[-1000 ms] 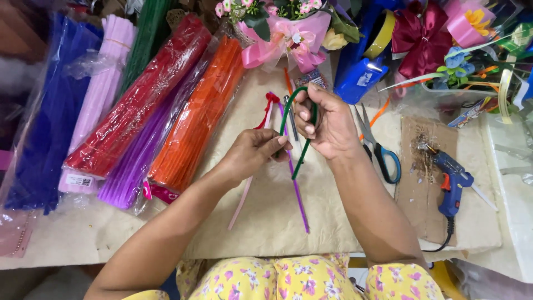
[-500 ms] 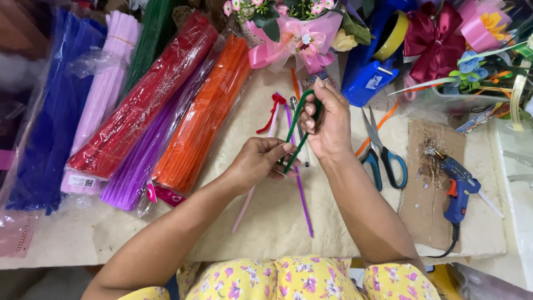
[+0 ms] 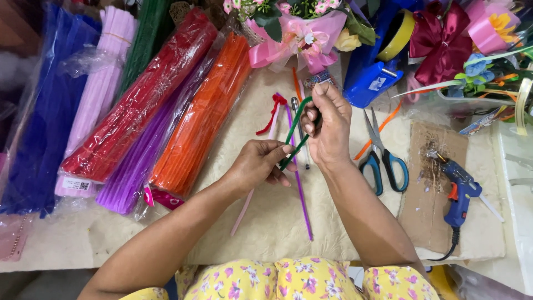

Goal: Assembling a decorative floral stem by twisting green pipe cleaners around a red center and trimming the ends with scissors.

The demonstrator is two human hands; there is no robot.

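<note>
Both hands meet over the middle of the cream textured table mat (image 3: 266, 233): the left hand (image 3: 258, 165) pinches the lower end of a bent green fuzzy craft stem (image 3: 293, 130) between thumb and fingertips, and the right hand (image 3: 328, 125) has its fingers curled shut around the stem's upper, arched part. Under the hands lie a long purple craft stem (image 3: 301, 203), a pale pink craft stem (image 3: 243, 211) and a short red twisted craft stem (image 3: 272, 114), all flat on the mat. To the left, long clear plastic packs of stems lie side by side at a slant: an orange pack (image 3: 202, 119), a purple pack (image 3: 130, 172), a red pack (image 3: 139, 100) with a small white label (image 3: 75, 184) at its lower end, a pale pink pack (image 3: 97, 94), a dark green pack (image 3: 145, 39) and a blue pack (image 3: 36, 128). To the right of the hands lie blue-handled scissors (image 3: 383, 161), then a brown cardboard sheet (image 3: 430, 189) with a blue glue gun (image 3: 458, 191) at its right edge. At the top sit a pink ribbon bouquet (image 3: 300, 36) and a blue tape dispenser (image 3: 372, 83).
</note>
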